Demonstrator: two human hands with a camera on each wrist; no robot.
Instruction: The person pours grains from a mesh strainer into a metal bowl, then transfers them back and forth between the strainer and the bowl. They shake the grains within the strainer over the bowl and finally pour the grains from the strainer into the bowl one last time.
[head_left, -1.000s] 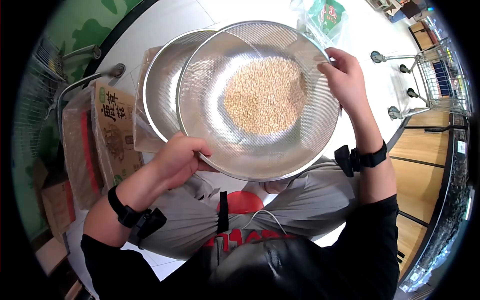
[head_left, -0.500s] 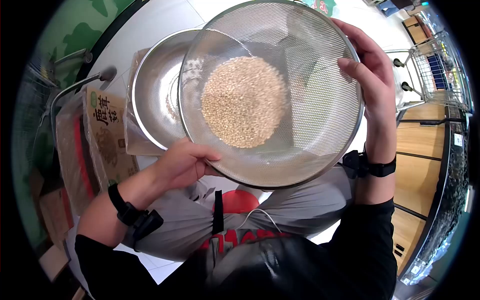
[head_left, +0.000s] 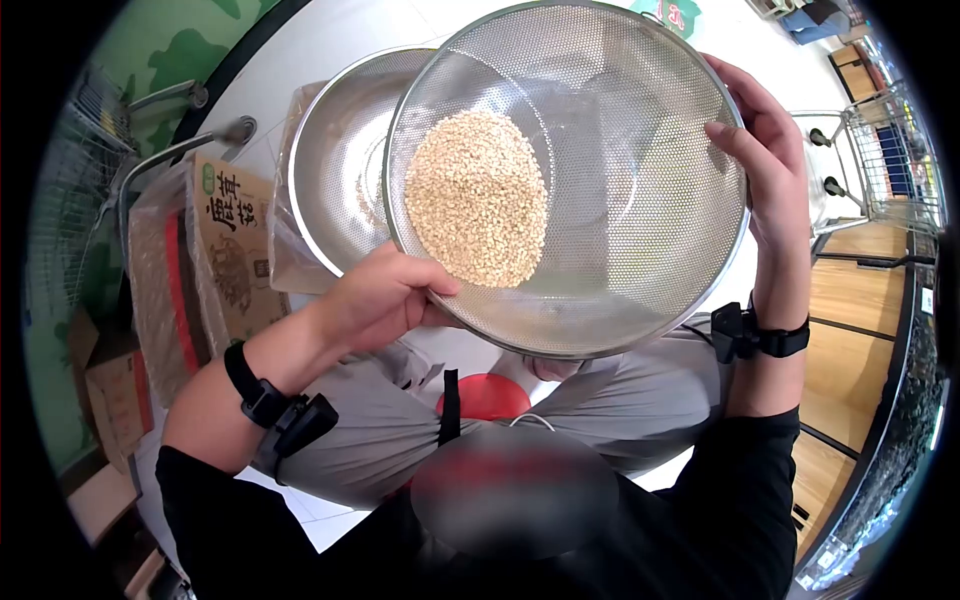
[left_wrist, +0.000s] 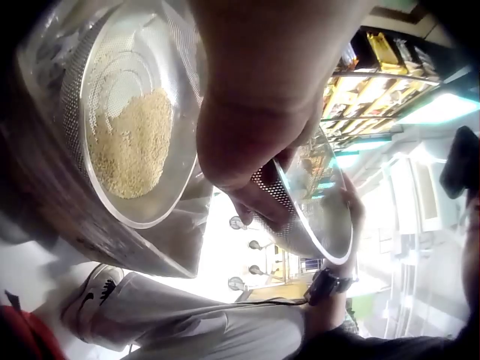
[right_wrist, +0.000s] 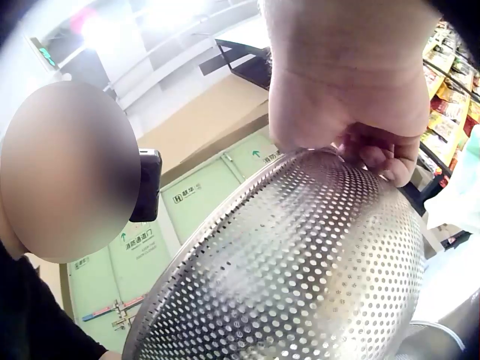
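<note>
In the head view, both hands hold a perforated steel strainer [head_left: 650, 230] by its rim. My left hand [head_left: 385, 300] pinches the near-left rim, its thumb on top; my right hand [head_left: 765, 165] grips the far-right rim, with its thumb over the edge. Pale grains [head_left: 475, 200] appear as a heap within the strainer's left side. The strainer overlaps a steel bowl [head_left: 330, 170]. In the left wrist view, grains [left_wrist: 131, 146] lie in a bowl beside my left hand [left_wrist: 259, 112]; whether they are the same grains I cannot tell. The right wrist view shows the strainer's perforated underside [right_wrist: 300, 262].
A plastic-covered carton [head_left: 235, 250] stands left of the bowl. Metal carts [head_left: 885, 160] are at both sides, with wooden cabinets [head_left: 850, 350] on the right. A red round object [head_left: 485, 397] lies between the legs. A person's blurred head [right_wrist: 71, 172] shows in the right wrist view.
The strainer has shifted right and upward in both hands. Its grains have moved from near its middle toward its left side, and more bare mesh shows at right.
</note>
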